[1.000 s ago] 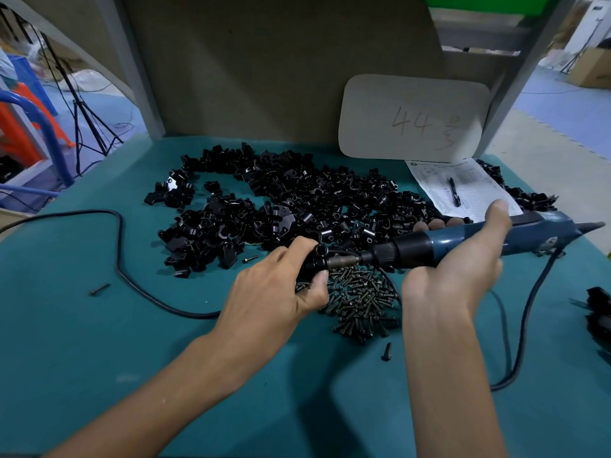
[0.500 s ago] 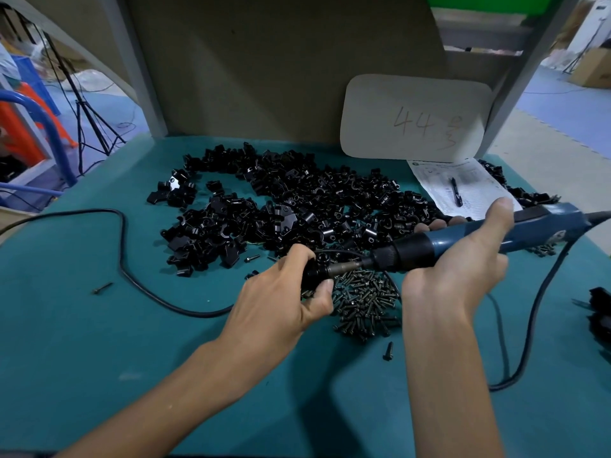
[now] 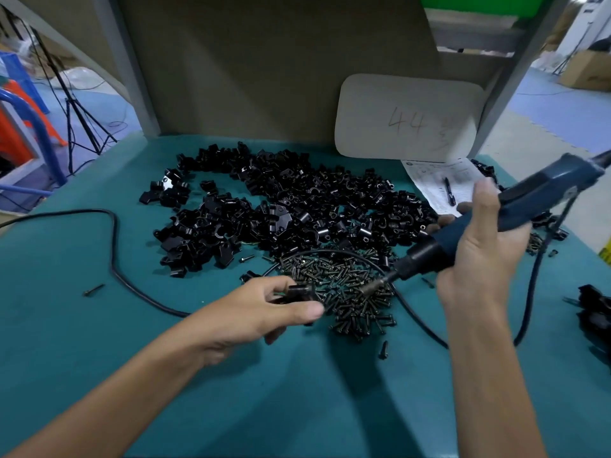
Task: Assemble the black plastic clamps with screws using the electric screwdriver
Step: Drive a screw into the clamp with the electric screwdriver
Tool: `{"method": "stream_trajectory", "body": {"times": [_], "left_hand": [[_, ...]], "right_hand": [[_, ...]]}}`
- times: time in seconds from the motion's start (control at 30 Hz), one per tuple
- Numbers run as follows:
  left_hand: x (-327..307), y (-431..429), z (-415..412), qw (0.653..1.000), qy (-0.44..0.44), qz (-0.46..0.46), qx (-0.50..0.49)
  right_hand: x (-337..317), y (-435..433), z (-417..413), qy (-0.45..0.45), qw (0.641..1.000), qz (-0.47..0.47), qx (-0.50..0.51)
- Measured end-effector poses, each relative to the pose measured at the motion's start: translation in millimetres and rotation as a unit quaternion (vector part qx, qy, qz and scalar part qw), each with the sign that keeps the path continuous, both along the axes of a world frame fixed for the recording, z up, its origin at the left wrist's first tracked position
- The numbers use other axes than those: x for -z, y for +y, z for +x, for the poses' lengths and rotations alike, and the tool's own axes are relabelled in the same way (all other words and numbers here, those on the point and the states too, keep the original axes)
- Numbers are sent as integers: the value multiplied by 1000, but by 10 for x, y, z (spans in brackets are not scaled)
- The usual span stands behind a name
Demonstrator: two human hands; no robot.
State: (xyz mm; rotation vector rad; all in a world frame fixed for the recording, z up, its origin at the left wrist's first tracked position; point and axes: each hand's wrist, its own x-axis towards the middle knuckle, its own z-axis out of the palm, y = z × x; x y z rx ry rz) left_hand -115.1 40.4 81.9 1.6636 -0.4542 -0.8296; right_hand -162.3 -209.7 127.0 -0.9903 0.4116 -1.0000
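Note:
My left hand (image 3: 264, 309) pinches a small black plastic clamp (image 3: 297, 292) between thumb and fingers, low over the teal table. My right hand (image 3: 482, 249) grips the blue electric screwdriver (image 3: 515, 209), tilted with its bit (image 3: 373, 285) pointing down-left over the heap of dark screws (image 3: 347, 292). The bit is a short gap to the right of the held clamp, not touching it. A large pile of loose black clamps (image 3: 297, 206) spreads across the table behind the screws.
The screwdriver's black cable (image 3: 112, 246) loops across the teal table (image 3: 99, 375). A white board marked 44 (image 3: 406, 117) leans at the back, with a paper sheet and pen (image 3: 446, 186) below it. More black parts (image 3: 595, 312) lie at the right edge. Stray screws (image 3: 94, 289) lie about.
The screwdriver bit has come away from the clamp; my right hand tilted the tool's rear upward. My left hand dropped lower and left with the clamp, uncovering the screw heap.

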Motion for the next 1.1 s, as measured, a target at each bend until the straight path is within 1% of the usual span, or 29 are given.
{"method": "stream_trajectory", "body": {"times": [0.03, 0.07, 0.1, 0.13, 0.2, 0.27, 0.33, 0.37, 0.4, 0.43, 0.47, 0.5, 0.53, 0.57, 0.6, 0.63, 0.67, 0.73, 0.77, 0.8, 0.83, 0.9, 0.93, 1.0, 1.03, 1.1], "left_hand": [[22, 56, 27, 1000, 25, -7, -9], [46, 107, 59, 998, 50, -12, -21], [68, 151, 85, 997, 63, -14, -30], [80, 182, 104, 997, 62, -16, -36], [69, 204, 116, 998, 36, -13, -42], [31, 185, 111, 998, -3, 5, -56], [3, 161, 110, 997, -28, 20, -72], [-9, 146, 109, 996, -37, 30, -74], [-21, 133, 110, 996, -42, 40, -72], [-27, 123, 111, 996, -42, 46, -66], [-27, 112, 113, 996, -42, 49, -59], [-20, 99, 115, 996, -43, 49, -55], [-8, 88, 119, 996, -49, 48, -54], [-3, 72, 122, 995, -60, 49, -55], [-7, 55, 118, 994, -74, 50, -55], [-11, 40, 116, 994, -88, 48, -51], [-18, 32, 111, 992, -104, 44, -47], [-33, 33, 101, 987, -146, 49, -51], [-35, 44, 96, 980, -180, 64, -54], [-34, 55, 91, 971, -219, 83, -52], [-36, 67, 82, 961, -253, 98, -48], [-43, 91, 56, 952, -284, 102, -45], [-49, 94, 42, 953, -285, 97, -43], [-56, 83, 24, 959, -269, 88, -34], [-57, 75, 17, 961, -260, 86, -26], [-69, 68, -5, 962, -263, 80, -6]], "right_hand": [[25, -142, -13, 73, 996, -40, -13], [92, -294, -51, 175, 978, -105, -42], [171, -424, -83, 279, 941, -175, -81], [277, -518, -127, 373, 888, -242, -116], [540, -617, -225, 522, 754, -366, -159], [722, -643, -274, 605, 649, -419, -195], [800, -652, -297, 662, 557, -457, -206], [811, -660, -317, 680, 526, -474, -192], [797, -646, -353, 682, 513, -492, -169], [767, -601, -395, 665, 523, -512, -148], [726, -521, -449, 629, 557, -524, -139], [696, -429, -512, 582, 596, -533, -150], [683, -323, -569, 553, 607, -539, -186], [703, -212, -618, 543, 594, -545, -234], [759, -112, -664, 550, 569, -545, -277], [829, -36, -703, 552, 549, -550, -302], [899, 0, -728, 550, 541, -561, -302], [973, -8, -750, 545, 544, -583, -261], [991, -27, -756, 548, 545, -586, -245], [990, -40, -759, 546, 554, -583, -236], [975, -51, -757, 534, 574, -575, -232], [909, -59, -740, 486, 644, -543, -234], [859, -54, -720, 460, 677, -521, -240], [766, -20, -658, 411, 732, -474, -267], [718, 25, -630, 380, 763, -435, -290], [601, 155, -580, 291, 835, -317, -344]]}}
